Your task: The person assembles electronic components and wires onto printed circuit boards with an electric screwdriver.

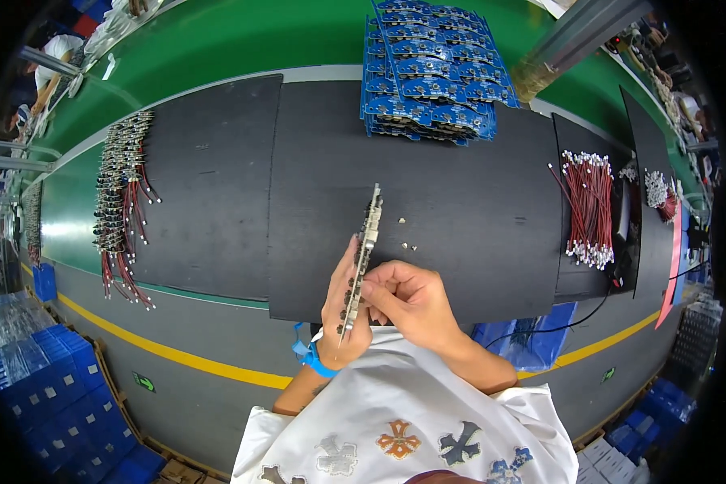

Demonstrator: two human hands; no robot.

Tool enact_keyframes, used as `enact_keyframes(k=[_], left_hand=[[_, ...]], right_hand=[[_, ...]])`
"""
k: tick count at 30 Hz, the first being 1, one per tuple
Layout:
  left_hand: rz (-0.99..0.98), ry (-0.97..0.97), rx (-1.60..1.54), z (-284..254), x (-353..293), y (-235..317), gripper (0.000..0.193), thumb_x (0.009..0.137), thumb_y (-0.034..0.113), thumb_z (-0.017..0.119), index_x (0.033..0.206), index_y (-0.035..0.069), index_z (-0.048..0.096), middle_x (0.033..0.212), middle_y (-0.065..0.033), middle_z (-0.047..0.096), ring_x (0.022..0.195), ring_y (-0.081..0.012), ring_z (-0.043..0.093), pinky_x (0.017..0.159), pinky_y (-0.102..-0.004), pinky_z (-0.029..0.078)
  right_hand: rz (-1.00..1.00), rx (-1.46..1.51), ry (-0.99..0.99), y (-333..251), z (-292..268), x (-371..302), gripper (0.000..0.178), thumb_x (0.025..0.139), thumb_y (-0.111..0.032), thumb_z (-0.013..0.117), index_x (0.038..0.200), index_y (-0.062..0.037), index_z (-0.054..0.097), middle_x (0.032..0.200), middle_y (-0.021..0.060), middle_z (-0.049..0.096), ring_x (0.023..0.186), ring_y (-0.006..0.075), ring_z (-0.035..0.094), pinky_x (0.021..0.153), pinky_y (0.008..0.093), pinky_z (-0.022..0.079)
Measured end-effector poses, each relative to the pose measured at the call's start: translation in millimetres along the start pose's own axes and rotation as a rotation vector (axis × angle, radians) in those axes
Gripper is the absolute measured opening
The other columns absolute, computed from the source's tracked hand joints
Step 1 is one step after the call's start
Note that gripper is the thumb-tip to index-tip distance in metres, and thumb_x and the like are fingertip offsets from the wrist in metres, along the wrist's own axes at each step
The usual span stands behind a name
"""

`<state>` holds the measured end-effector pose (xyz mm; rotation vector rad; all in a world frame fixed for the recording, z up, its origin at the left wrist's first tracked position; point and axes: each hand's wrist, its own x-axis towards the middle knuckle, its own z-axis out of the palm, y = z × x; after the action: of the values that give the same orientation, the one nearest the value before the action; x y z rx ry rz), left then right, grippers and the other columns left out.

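My left hand, with a blue band at the wrist, grips a circuit board panel from its left side. The panel stands on edge, seen almost side-on, with small silver and dark components along it. My right hand is closed, thumb and forefinger pinched against the panel's right face near its lower half. What lies between those fingertips is hidden. A few tiny pale bits lie on the black table mat just right of the panel.
A tall stack of blue circuit board panels stands at the back. Boards with red wires attached line the left. At right lies a bundle of red cables with white connectors. A metal post rises at the back right.
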<state>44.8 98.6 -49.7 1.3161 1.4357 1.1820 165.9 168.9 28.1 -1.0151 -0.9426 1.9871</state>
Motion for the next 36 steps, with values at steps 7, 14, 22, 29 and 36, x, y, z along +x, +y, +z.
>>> enact_keyframes(k=[7, 14, 22, 29, 36], left_hand=[[0.452, 0.181, 0.117, 13.1, 31.2, 28.4, 0.040, 0.086, -0.001, 0.040, 0.126, -0.003, 0.035, 0.122, -0.0240, 0.046, 0.110, -0.0329, 0.050, 0.090, -0.0379, 0.042], [0.361, 0.101, -0.081, 9.8, 27.7, 35.2, 0.051, 0.079, -0.012, 0.041, 0.128, -0.007, 0.032, 0.123, -0.0329, 0.041, 0.104, -0.0419, 0.053, 0.080, -0.0411, 0.048], [0.433, 0.182, 0.111, 18.0, 26.0, 26.5, 0.040, 0.083, -0.005, 0.038, 0.123, -0.010, 0.035, 0.118, -0.0291, 0.049, 0.109, -0.0402, 0.050, 0.091, -0.0400, 0.042], [-0.056, 0.341, 0.185, 9.5, 6.9, 22.4, 0.033, 0.083, -0.008, 0.037, 0.116, -0.011, 0.043, 0.116, -0.0267, 0.052, 0.107, -0.0359, 0.054, 0.088, -0.0353, 0.045], [0.231, 0.235, 0.172, 6.1, 16.4, 22.8, 0.041, 0.083, -0.009, 0.036, 0.124, -0.006, 0.036, 0.120, -0.0304, 0.046, 0.110, -0.0431, 0.048, 0.091, -0.0429, 0.042]], right_hand=[[0.044, -0.119, 0.031, -2.7, -16.7, -9.8, 0.011, 0.087, -0.006, 0.054, 0.090, 0.0044, 0.055, 0.074, 0.0047, 0.060, 0.063, 0.0062, 0.055, 0.055, 0.0205, 0.046], [0.020, -0.034, 0.027, -1.1, -16.0, -6.3, 0.012, 0.088, -0.006, 0.053, 0.091, 0.0048, 0.056, 0.073, 0.0037, 0.059, 0.060, 0.0058, 0.053, 0.054, 0.0197, 0.045], [0.069, -0.046, -0.015, -5.3, -17.4, -3.1, 0.014, 0.088, -0.009, 0.054, 0.089, 0.0046, 0.057, 0.070, 0.0025, 0.058, 0.058, 0.0060, 0.053, 0.052, 0.0201, 0.045], [0.134, -0.198, 0.072, -2.2, -35.0, -6.4, 0.014, 0.086, -0.010, 0.057, 0.086, 0.0038, 0.057, 0.067, 0.0033, 0.058, 0.057, 0.0070, 0.054, 0.051, 0.0208, 0.045], [-0.303, -0.597, 0.270, 7.1, -34.5, 9.1, 0.010, 0.081, -0.005, 0.062, 0.086, 0.0033, 0.061, 0.074, 0.0046, 0.061, 0.059, 0.0077, 0.056, 0.051, 0.0213, 0.045]])
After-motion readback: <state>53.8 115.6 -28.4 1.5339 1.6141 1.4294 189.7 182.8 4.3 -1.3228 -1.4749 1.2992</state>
